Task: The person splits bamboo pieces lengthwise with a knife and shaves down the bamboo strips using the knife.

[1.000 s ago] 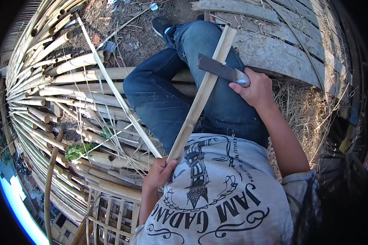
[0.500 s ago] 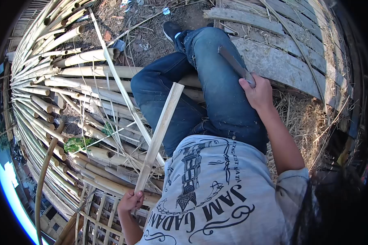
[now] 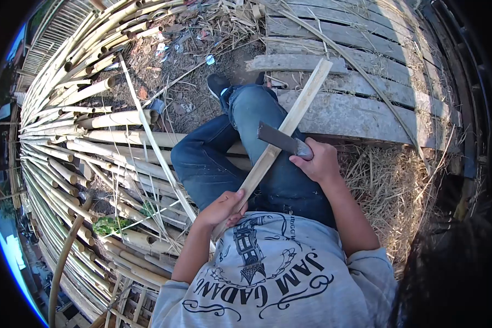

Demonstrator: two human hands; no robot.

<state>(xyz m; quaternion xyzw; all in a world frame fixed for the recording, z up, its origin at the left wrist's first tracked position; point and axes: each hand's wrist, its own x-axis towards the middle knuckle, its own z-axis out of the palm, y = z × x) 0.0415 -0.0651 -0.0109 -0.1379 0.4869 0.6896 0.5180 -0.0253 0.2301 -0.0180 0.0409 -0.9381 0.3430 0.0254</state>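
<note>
My left hand [image 3: 224, 209] is closed round the lower end of a split bamboo strip [image 3: 273, 150]. The strip slants up and to the right across my thigh, its far end over the wooden platform. In my right hand [image 3: 320, 160] is a machete [image 3: 277, 136], gripped by its handle. Its broad dark blade points left and lies across the strip near the strip's middle; whether the edge touches it I cannot tell. My jeans [image 3: 257, 117] are bent at the knees beneath both.
Many bamboo poles [image 3: 120, 119] are stacked to the left. A long thin strip [image 3: 147, 126] leans over them. A plank platform [image 3: 361, 112] stands at the upper right, with straw and shavings [image 3: 374, 180] below it. Litter [image 3: 188, 49] lies on the ground ahead.
The bamboo strip has swung from my left side to across my thigh, my left hand moving up and right with it. The machete has come down and left over the strip.
</note>
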